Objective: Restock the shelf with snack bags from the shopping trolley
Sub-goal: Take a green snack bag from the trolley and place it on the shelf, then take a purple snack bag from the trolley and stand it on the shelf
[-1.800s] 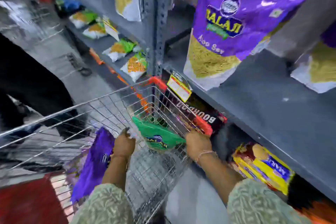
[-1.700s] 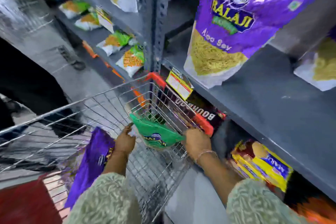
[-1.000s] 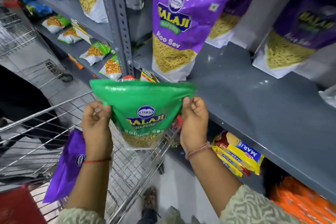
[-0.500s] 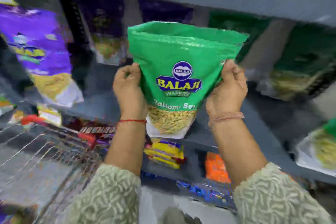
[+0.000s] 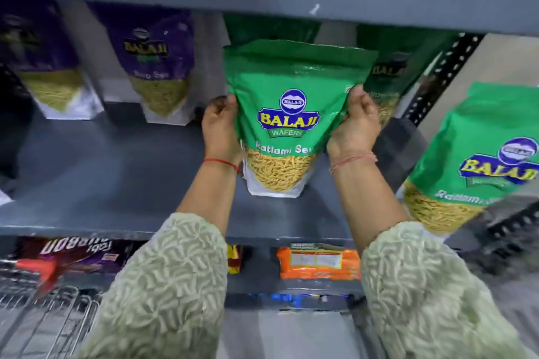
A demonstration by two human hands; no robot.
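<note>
Both of your hands clamp one green snack bag [image 5: 287, 114] by its side edges: your left hand [image 5: 220, 128] presses its left edge, your right hand [image 5: 354, 125] its right edge, fingers curled around the back. You hold the bag upright, label toward you, over the grey shelf [image 5: 102, 172]; whether its base touches the board or hangs just above it, you cannot tell from this view.

Take the scene from the biggest piece down. That shelf has plenty of bare board to the left of your hands and along the front. At the back stand purple bags [image 5: 154, 67] on the left and more green bags [image 5: 388, 73] directly behind the one you hold, so you look to be in the right column. Another green bag [image 5: 472, 160] leans at the right, close to the front edge. Below, packets of other goods [image 5: 318, 259] fill the lower level. Only a corner of the wire trolley [image 5: 49, 312] shows at lower left, and its contents are out of sight.

As a judgement: this bag is nearly placed but not released. You still need to seat it and let go. How many bags remain in the trolley cannot be told.
</note>
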